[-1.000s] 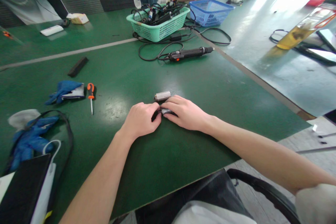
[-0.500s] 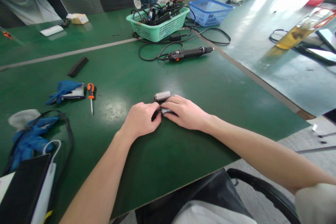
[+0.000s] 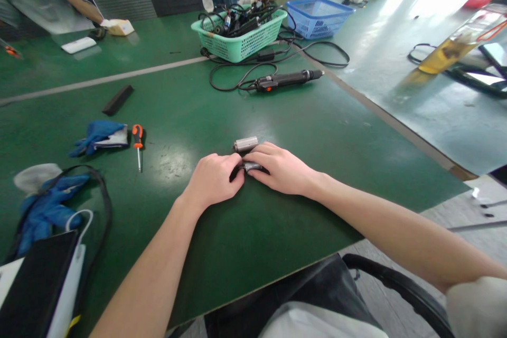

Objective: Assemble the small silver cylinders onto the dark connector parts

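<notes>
Both hands meet over the green table (image 3: 253, 232), fingertips close together. My right hand (image 3: 279, 168) is closed around a small grey metal part (image 3: 252, 166), which shows between thumb and fingers. My left hand (image 3: 216, 178) pinches the dark end of what seems to be the same piece; its fingers hide most of that end. Just beyond the fingertips lies a silver metal cylinder (image 3: 246, 143), on its side and not held. To the left rests an orange-and-black screwdriver (image 3: 138, 140), with its shaft pointing toward me.
A black electric screwdriver (image 3: 287, 81) with a looped cord lies farther back. Behind it stand a green basket (image 3: 237, 45) of corded tools and a blue basket (image 3: 319, 18). Blue gloves (image 3: 101, 134) and a black device (image 3: 39, 285) are at left. Several people sit around.
My hands hold nearly the same pose on the grey part. At the far left, a person's arm has come down toward the yellowish box on the table.
</notes>
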A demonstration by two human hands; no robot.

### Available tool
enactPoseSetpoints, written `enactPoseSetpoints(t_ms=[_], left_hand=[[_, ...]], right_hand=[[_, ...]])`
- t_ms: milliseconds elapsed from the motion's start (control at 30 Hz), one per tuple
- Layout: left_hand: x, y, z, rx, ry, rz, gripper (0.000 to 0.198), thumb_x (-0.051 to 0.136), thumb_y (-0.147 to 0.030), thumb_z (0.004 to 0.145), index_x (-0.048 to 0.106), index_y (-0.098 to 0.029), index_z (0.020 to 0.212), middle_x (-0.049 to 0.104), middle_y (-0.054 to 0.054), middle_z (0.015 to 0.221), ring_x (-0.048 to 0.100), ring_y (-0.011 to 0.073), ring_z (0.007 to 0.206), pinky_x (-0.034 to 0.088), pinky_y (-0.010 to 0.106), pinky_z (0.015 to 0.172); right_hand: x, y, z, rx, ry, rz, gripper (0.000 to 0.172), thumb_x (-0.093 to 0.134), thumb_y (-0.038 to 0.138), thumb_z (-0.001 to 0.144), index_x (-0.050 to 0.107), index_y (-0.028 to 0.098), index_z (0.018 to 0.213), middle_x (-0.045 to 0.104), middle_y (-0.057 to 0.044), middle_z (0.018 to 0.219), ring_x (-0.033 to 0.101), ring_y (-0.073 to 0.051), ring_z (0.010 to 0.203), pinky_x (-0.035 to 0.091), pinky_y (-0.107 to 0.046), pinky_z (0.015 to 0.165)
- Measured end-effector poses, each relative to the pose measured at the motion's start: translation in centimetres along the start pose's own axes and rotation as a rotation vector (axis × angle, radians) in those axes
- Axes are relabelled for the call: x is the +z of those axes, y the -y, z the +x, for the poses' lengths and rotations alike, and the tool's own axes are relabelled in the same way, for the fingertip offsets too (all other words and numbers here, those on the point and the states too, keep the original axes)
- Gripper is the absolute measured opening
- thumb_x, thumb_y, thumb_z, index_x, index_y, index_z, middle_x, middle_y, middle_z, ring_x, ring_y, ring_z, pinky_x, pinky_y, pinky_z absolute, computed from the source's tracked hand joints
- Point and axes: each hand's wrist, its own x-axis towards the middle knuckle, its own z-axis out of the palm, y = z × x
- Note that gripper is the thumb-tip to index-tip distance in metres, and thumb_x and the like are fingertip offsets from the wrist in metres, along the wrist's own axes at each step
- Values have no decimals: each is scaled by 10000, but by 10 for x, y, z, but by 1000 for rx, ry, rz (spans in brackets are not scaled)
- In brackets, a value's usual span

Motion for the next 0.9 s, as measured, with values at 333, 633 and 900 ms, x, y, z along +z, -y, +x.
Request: enactPoseSetpoints(t_ms=[333,633,900], left_hand=[[0,0,0,-13,16,13,190,482,-321,927,630,-204,902,708,43,829,593,192,648,376,328,627],[0,0,0,-9,12,22,196,472,-318,933,626,-202,900,713,45,832,603,194,653,388,333,632],[-1,-1,0,-17,18,9,193,477,-313,929,632,-201,898,711,45,818,612,192,656,402,329,646]], right_hand=[[-1,0,1,6,1,31,244,563,244,961,642,184,1185,675,-103,1116,597,-258,1086,509,-426,972],[-1,-1,1,9,2,41,251,574,233,949,646,183,1184,677,-107,1111,597,-259,1088,514,-432,971],[-3,1,1,9,1,48,241,567,229,953,646,191,1177,679,-102,1102,599,-259,1083,518,-436,959]])
